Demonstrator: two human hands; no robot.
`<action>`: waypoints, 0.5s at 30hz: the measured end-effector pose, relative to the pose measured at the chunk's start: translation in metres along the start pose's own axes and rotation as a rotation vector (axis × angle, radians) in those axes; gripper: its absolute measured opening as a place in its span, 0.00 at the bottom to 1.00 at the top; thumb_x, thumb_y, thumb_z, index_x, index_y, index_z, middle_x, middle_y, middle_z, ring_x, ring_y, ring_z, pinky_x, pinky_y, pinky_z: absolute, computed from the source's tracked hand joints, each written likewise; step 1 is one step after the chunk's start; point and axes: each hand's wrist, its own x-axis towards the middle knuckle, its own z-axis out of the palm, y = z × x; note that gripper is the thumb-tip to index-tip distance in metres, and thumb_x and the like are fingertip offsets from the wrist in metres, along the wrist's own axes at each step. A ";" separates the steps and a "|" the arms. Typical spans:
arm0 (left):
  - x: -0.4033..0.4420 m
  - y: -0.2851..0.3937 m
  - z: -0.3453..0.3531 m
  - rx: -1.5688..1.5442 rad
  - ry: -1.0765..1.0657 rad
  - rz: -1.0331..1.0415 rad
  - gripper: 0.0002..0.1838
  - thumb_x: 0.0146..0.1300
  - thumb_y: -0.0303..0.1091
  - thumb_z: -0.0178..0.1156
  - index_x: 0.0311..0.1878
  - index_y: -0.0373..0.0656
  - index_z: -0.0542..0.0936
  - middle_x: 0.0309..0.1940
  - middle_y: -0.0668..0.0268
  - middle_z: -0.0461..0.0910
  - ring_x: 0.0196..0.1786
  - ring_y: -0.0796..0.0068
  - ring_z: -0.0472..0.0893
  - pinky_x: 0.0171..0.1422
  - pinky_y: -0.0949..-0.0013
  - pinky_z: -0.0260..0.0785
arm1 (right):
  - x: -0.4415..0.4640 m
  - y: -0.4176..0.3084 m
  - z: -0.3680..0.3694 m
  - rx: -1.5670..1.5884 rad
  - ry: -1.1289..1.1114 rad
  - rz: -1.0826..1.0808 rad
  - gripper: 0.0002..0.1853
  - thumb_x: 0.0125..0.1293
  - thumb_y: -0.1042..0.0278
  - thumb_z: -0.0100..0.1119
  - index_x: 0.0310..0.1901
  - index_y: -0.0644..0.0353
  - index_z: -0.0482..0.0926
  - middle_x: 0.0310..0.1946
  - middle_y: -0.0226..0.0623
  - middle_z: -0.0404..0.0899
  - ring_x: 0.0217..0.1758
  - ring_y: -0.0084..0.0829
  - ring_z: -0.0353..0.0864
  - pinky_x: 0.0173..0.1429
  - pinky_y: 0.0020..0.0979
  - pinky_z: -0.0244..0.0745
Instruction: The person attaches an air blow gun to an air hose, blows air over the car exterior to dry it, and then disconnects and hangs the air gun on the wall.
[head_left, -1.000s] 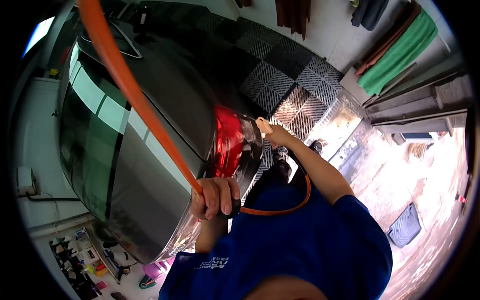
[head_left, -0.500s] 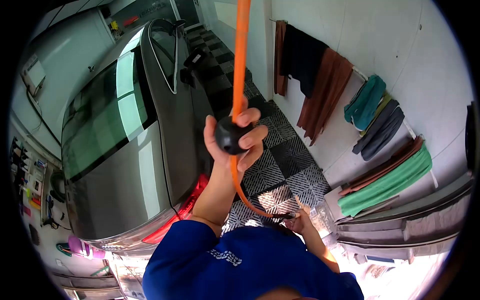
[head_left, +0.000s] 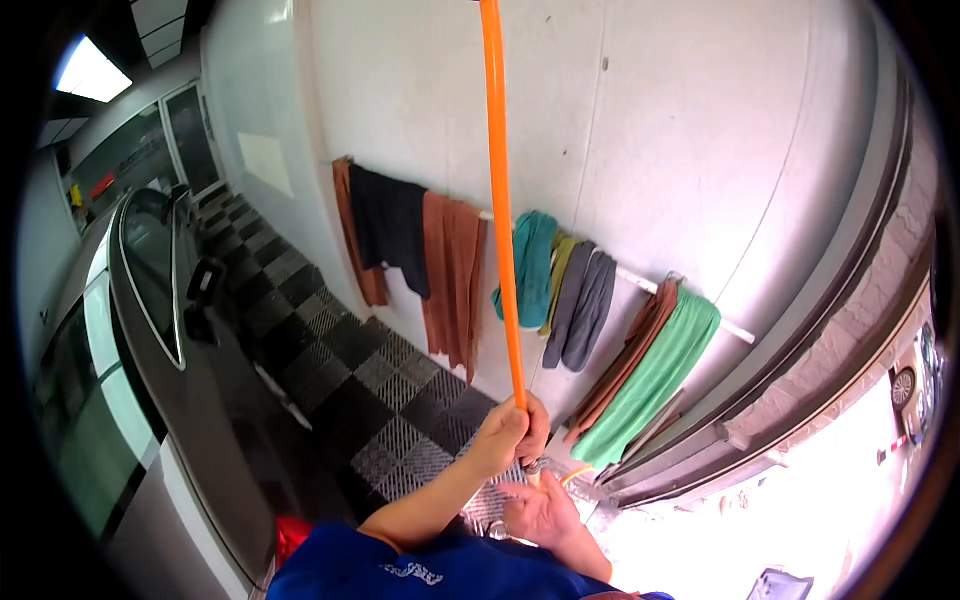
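My left hand (head_left: 510, 436) is wrapped around an orange hose (head_left: 503, 210), which runs up and out of the top of the view. A metal-looking fitting (head_left: 531, 467) shows just below this fist. Right under it is my right hand (head_left: 546, 514), palm up, with its fingers apart beside the fitting; whether they touch it I cannot tell. A short orange-yellow piece of hose (head_left: 577, 474) shows to the right of that hand, its far part hidden.
A dark grey car (head_left: 215, 430) stands on the left, its wing mirror (head_left: 205, 282) sticking out. Towels (head_left: 455, 280) in brown, black, teal, grey and green hang from wall rails. Checkered tiles (head_left: 345, 340) cover the floor; a bright doorway (head_left: 760, 510) is at right.
My view has swung right, away from the car. My left hand has come down from the black ball on the hose to the fitting near my right hand. The ball is out of sight.
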 end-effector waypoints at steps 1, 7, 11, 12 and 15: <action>0.008 0.008 -0.001 -0.056 0.046 -0.008 0.22 0.69 0.54 0.49 0.33 0.42 0.66 0.16 0.71 0.60 0.15 0.83 0.57 0.17 0.76 0.53 | -0.024 0.000 0.027 -0.218 -0.101 -0.099 0.25 0.72 0.48 0.38 0.46 0.64 0.74 0.25 0.35 0.73 0.28 0.29 0.72 0.35 0.26 0.67; 0.007 0.043 0.004 -0.169 0.000 -0.065 0.21 0.69 0.53 0.49 0.34 0.41 0.66 0.16 0.70 0.58 0.16 0.83 0.55 0.19 0.75 0.47 | -0.014 -0.024 0.093 -1.410 0.362 -0.803 0.27 0.64 0.60 0.56 0.62 0.62 0.67 0.55 0.43 0.72 0.63 0.39 0.69 0.67 0.34 0.60; 0.008 0.078 -0.006 -0.014 0.053 0.059 0.21 0.72 0.51 0.45 0.41 0.38 0.66 0.19 0.70 0.61 0.18 0.85 0.57 0.21 0.78 0.49 | 0.065 -0.001 0.041 -1.369 0.300 -0.742 0.14 0.66 0.64 0.53 0.50 0.61 0.70 0.37 0.47 0.75 0.40 0.41 0.77 0.43 0.36 0.71; 0.007 0.087 -0.011 -0.007 0.049 0.072 0.21 0.72 0.51 0.45 0.41 0.38 0.66 0.19 0.70 0.61 0.18 0.85 0.57 0.21 0.78 0.49 | 0.075 0.001 0.047 -1.256 0.337 -0.616 0.16 0.65 0.64 0.54 0.50 0.62 0.69 0.40 0.51 0.73 0.43 0.45 0.76 0.47 0.39 0.70; 0.005 0.122 -0.008 0.145 0.144 0.159 0.19 0.74 0.46 0.44 0.45 0.36 0.66 0.20 0.69 0.62 0.19 0.85 0.58 0.23 0.79 0.53 | 0.097 -0.012 0.077 -1.481 0.262 -0.570 0.17 0.64 0.62 0.55 0.51 0.59 0.70 0.40 0.49 0.74 0.47 0.42 0.75 0.53 0.39 0.69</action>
